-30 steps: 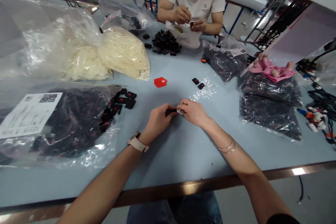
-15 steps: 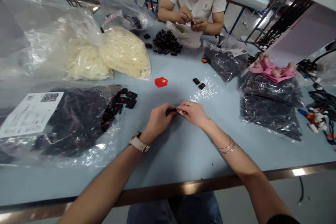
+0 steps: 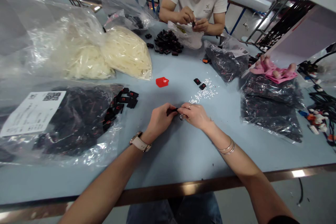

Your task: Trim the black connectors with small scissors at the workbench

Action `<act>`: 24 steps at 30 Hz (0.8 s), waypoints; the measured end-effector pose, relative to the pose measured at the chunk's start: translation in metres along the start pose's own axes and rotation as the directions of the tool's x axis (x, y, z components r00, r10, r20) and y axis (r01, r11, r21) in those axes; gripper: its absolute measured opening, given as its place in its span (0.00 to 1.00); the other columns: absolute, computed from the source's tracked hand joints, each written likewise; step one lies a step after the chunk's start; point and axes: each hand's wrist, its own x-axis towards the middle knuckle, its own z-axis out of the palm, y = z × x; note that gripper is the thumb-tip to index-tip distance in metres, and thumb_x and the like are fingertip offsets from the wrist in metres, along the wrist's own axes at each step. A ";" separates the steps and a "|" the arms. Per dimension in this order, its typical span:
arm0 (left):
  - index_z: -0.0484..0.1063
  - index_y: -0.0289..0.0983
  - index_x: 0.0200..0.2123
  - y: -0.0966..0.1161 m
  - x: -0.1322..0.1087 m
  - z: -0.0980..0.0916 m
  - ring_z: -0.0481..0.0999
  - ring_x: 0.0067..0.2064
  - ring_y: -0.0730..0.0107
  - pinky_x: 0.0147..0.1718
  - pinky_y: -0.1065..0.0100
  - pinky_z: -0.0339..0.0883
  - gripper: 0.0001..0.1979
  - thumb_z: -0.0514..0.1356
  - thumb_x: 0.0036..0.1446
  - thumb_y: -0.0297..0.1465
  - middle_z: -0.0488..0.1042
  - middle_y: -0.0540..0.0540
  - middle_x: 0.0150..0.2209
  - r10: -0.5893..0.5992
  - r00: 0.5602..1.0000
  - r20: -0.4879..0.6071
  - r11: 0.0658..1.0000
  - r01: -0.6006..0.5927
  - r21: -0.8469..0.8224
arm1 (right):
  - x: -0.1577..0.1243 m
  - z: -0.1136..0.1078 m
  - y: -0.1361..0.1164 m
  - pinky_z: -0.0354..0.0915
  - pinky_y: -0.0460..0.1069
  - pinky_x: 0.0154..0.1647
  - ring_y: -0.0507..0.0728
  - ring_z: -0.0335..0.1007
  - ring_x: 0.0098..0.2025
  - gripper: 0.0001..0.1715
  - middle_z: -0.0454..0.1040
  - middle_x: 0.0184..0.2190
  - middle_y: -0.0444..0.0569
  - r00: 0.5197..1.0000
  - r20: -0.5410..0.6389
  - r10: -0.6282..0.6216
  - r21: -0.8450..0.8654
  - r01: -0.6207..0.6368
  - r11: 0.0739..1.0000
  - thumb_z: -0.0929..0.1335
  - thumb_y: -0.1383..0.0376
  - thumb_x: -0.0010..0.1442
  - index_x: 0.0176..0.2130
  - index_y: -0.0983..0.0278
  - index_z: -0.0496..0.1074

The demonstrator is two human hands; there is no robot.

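My left hand (image 3: 163, 115) is closed in a pinch on a small black plastic connector piece (image 3: 175, 110), mostly hidden by the fingers. From the other side, my right hand (image 3: 194, 114) meets it with thumb and fingers pressed together. Under the right fingertips a small shiny loop (image 3: 181, 116) shows, too small to name. Just beyond the right hand lies a scatter of tiny white pins (image 3: 206, 92). Two black connector pieces with red centres, one of them a black connector piece (image 3: 197, 81), rest at its edge. A red tray (image 3: 162, 82) holding a few white bits lies farther left.
At left, a labelled clear bag (image 3: 78, 122) spills black pieces (image 3: 128, 99); bags of cream-coloured strips (image 3: 128, 52) stand behind it. Across the table, a co-worker (image 3: 194, 10) handles a black piece near a black heap (image 3: 168, 42). Pink gloves (image 3: 275, 70) top bags (image 3: 270, 112) at right.
Both hands stay together at the black connector piece; the right fingers have shifted slightly and the shiny loop beneath them shows more plainly. The whole view has moved a little.
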 end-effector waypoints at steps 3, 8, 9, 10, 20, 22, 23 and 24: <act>0.74 0.39 0.33 0.000 0.000 0.000 0.78 0.33 0.63 0.35 0.65 0.68 0.04 0.60 0.53 0.31 0.80 0.47 0.32 0.001 1.000 -0.003 1.000 -0.001 0.003 | 0.000 -0.003 -0.005 0.57 0.46 0.31 0.52 0.70 0.34 0.16 0.77 0.42 0.47 0.999 0.023 0.033 -0.001 -0.033 0.999 0.62 0.69 0.63 0.44 0.57 0.76; 0.74 0.39 0.33 -0.001 0.000 0.000 0.78 0.33 0.63 0.34 0.65 0.67 0.04 0.60 0.53 0.31 0.80 0.47 0.32 0.007 1.000 0.000 1.000 -0.007 -0.001 | 0.002 0.001 -0.004 0.59 0.47 0.33 0.52 0.70 0.35 0.15 0.77 0.42 0.48 0.996 -0.002 0.087 0.141 -0.086 0.986 0.63 0.67 0.63 0.44 0.59 0.77; 0.74 0.39 0.33 0.000 -0.001 -0.001 0.77 0.33 0.63 0.34 0.65 0.67 0.04 0.60 0.53 0.31 0.80 0.47 0.31 0.003 1.000 0.001 1.000 -0.003 0.003 | 0.002 0.002 -0.003 0.60 0.46 0.34 0.52 0.71 0.35 0.13 0.77 0.40 0.48 0.995 -0.027 0.093 0.209 -0.085 0.974 0.64 0.67 0.62 0.43 0.60 0.77; 0.74 0.39 0.32 0.000 -0.001 -0.001 0.77 0.33 0.63 0.33 0.65 0.67 0.04 0.60 0.53 0.32 0.80 0.47 0.31 -0.001 1.000 0.000 1.000 0.001 0.009 | 0.003 0.004 -0.002 0.62 0.46 0.35 0.52 0.70 0.34 0.12 0.77 0.39 0.48 0.992 -0.066 0.108 0.287 -0.085 0.954 0.65 0.66 0.62 0.41 0.60 0.77; 0.72 0.39 0.31 0.003 -0.001 -0.002 0.76 0.30 0.65 0.32 0.66 0.66 0.03 0.60 0.52 0.31 0.78 0.48 0.29 0.008 1.000 -0.005 1.000 -0.008 0.008 | 0.000 0.012 -0.012 0.66 0.49 0.36 0.54 0.70 0.34 0.39 0.73 0.31 0.52 0.752 -0.390 0.532 0.709 -0.123 0.695 0.47 0.50 0.68 0.32 0.65 0.76; 0.72 0.39 0.31 0.004 -0.001 -0.003 0.76 0.31 0.65 0.32 0.66 0.65 0.03 0.60 0.52 0.31 0.78 0.48 0.29 0.001 1.000 0.006 1.000 -0.001 0.013 | -0.001 0.016 -0.014 0.64 0.47 0.29 0.52 0.67 0.26 0.39 0.70 0.23 0.49 0.763 -0.338 0.552 0.760 -0.124 0.638 0.48 0.47 0.67 0.28 0.64 0.74; 0.72 0.38 0.31 0.004 -0.001 -0.003 0.75 0.30 0.65 0.31 0.66 0.65 0.03 0.60 0.52 0.31 0.78 0.48 0.29 -0.005 1.000 0.013 1.000 0.005 0.019 | -0.001 0.017 -0.014 0.63 0.46 0.26 0.51 0.65 0.23 0.38 0.68 0.21 0.47 0.763 -0.318 0.562 0.784 -0.122 0.609 0.49 0.46 0.66 0.27 0.64 0.72; 0.72 0.38 0.31 0.004 -0.001 -0.003 0.75 0.30 0.65 0.31 0.67 0.65 0.03 0.60 0.52 0.31 0.78 0.48 0.29 -0.011 1.000 0.017 1.000 0.011 0.025 | -0.001 0.019 -0.015 0.62 0.46 0.24 0.50 0.63 0.21 0.37 0.67 0.19 0.46 0.764 -0.307 0.568 0.799 -0.117 0.589 0.51 0.44 0.66 0.26 0.64 0.71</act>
